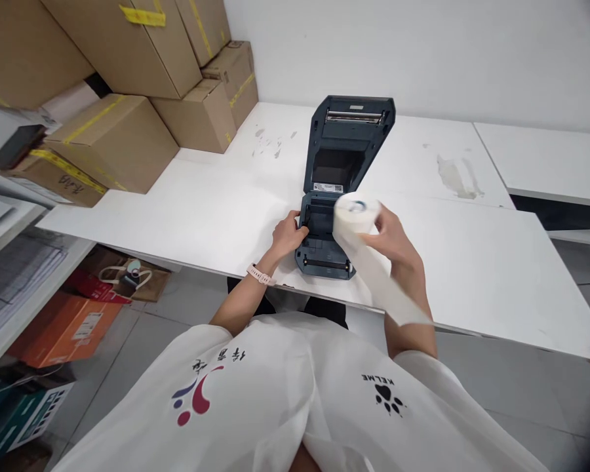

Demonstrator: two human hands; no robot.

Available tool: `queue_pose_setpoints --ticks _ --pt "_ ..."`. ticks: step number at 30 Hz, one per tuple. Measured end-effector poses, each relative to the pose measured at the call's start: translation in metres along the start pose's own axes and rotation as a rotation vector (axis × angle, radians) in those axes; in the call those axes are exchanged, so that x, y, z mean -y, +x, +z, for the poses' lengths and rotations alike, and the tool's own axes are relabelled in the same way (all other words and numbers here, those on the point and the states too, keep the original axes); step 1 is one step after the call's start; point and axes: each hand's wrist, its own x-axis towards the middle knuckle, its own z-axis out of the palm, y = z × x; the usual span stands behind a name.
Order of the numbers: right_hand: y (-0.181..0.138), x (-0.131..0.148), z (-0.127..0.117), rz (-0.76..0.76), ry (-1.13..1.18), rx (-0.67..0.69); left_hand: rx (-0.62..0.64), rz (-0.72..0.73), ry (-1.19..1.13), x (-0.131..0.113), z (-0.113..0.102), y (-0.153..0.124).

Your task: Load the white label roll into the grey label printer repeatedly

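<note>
- Label printer (341,190), dark blue-grey, sits near the front edge of the white table (201,210); lid swung up and back, tilted away from the person, roller bar at the lid's top edge.
- Printer's long axis runs front-to-back, open bay facing up; nothing seen loaded in the bay, just dark interior w/ a white sticker on the inner lid.
- Paper roll (356,216) held just above the printer's right side, core end facing up toward the camera; loose tail of paper (383,282) trails down and right, past the table's front edge.
- Right hand (393,239) is closed around the roll from the right, fingers wrapped on its side.
- Left hand (289,233) rests on the printer's left wall, fingers curled over the edge, gripping the body; pale watch (260,274) on that wrist.
- Room: bare tabletop left and right of the printer; a smudge (455,177) back-right of it.
- Cardboard boxes (142,85) stacked well to the printer's back-left, closed, yellow tape; contents hidden.
</note>
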Motion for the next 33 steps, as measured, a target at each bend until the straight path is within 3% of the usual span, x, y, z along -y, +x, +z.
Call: queue_pose_setpoints --ticks 4,7,12,15,17,21,22,23,26,28,30,33 --pt "0.039 0.026 0.016 -0.118 -0.567 0.242 -0.017 0.006 0.023 0.003 0.002 0.001" --pt "0.055 0.018 0.031 -0.142 -0.700 0.340 -0.028 0.019 0.016 0.006 0.004 0.002" --pt "0.056 -0.008 0.044 -0.170 -0.531 0.286 -0.019 0.013 -0.013 0.010 0.006 0.005" --pt "0.048 -0.008 0.043 -0.196 -0.413 0.184 -0.026 0.017 -0.036 0.011 0.007 0.006" --pt "0.051 -0.002 0.037 -0.190 -0.335 0.029 -0.014 0.021 -0.064 0.012 0.007 0.005" --pt "0.090 0.014 0.008 -0.152 -0.115 -0.547 0.017 0.027 -0.126 0.012 0.005 0.002" --pt "0.106 0.017 -0.001 -0.154 -0.007 -0.621 0.018 0.026 -0.135 0.011 0.005 0.002" --pt "0.122 0.019 -0.009 -0.150 0.104 -0.633 0.016 0.024 -0.142 0.011 0.004 0.001" --pt "0.157 0.021 -0.025 -0.019 0.365 -0.352 0.012 0.026 -0.184 0.011 0.004 -0.001" --pt "0.157 0.023 -0.026 -0.002 0.418 -0.251 0.025 0.034 -0.260 0.016 0.005 -0.006" --pt "0.136 0.027 -0.023 -0.044 0.374 -0.294 0.055 0.009 -0.367 0.024 0.005 -0.013" --pt "0.075 0.035 -0.013 -0.072 0.317 -0.353 0.059 -0.059 -0.506 0.039 0.001 -0.026"
